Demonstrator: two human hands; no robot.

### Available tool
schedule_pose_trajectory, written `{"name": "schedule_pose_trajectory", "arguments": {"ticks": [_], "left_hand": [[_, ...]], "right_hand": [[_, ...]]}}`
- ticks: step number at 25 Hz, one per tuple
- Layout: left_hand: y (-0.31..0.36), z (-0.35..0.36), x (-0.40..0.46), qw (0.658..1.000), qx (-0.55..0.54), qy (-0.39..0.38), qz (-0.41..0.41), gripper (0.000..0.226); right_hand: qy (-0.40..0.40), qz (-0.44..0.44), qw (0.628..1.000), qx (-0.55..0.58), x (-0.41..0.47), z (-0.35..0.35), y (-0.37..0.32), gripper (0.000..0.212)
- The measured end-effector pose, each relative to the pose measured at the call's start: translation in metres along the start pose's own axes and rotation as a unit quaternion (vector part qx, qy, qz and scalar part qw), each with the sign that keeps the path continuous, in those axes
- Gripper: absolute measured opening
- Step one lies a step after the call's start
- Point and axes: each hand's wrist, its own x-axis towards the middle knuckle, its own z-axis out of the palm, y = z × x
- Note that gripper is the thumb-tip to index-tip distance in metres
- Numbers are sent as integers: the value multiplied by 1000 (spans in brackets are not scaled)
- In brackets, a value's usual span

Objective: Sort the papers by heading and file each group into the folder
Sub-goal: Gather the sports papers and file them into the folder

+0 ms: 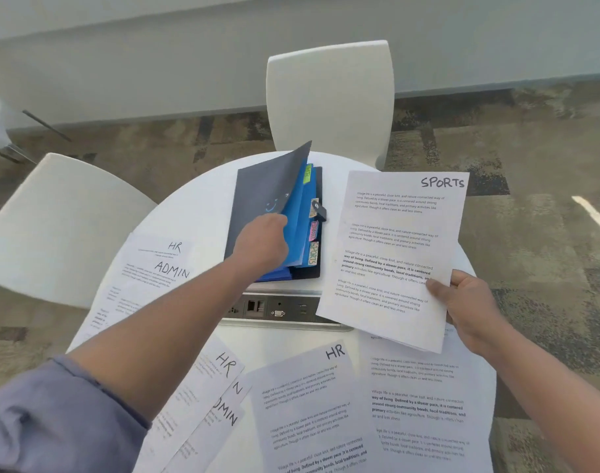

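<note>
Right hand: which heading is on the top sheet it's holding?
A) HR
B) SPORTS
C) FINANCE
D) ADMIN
B: the right hand grips a sheet with SPORTS handwritten at its top right corner, held above the table beside the open folder.

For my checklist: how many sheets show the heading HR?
3: one HR sheet at the table's far left, one near the left forearm, one at front centre. Overlapped sheets may hide more headings.
</note>
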Motion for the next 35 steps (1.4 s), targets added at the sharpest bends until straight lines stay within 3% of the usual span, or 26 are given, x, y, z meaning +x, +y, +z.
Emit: {"name": "schedule_pose_trajectory", "arguments": {"ticks": [8, 13, 18, 22, 27, 31, 35], "left_hand": [[-51, -59, -95, 993, -93, 61, -25, 45], [-66, -56, -172, 980, -190, 65, -8, 27], [-87, -19, -221, 953, -297, 53, -36, 73], [-102, -2, -240, 942, -325, 74, -31, 89], [-111, -4, -247, 954, -289, 65, -36, 102], [-117, -8, -246, 958, -276, 57, -43, 89], [-120, -9, -240, 966, -246, 78, -13, 48]], "right_hand": [[8, -47, 998, -30, -66, 33, -24, 19], [31, -76, 995, -52, -119, 65, -20, 17], [60, -80, 993, -62, -173, 96, 0, 20], [73, -76, 991, -83, -207, 112, 18, 19], [63, -74, 990, -100, -229, 134, 23, 23], [56, -72, 990, -104, -235, 146, 23, 24], [68, -68, 989, -114, -239, 150, 24, 23]]}}
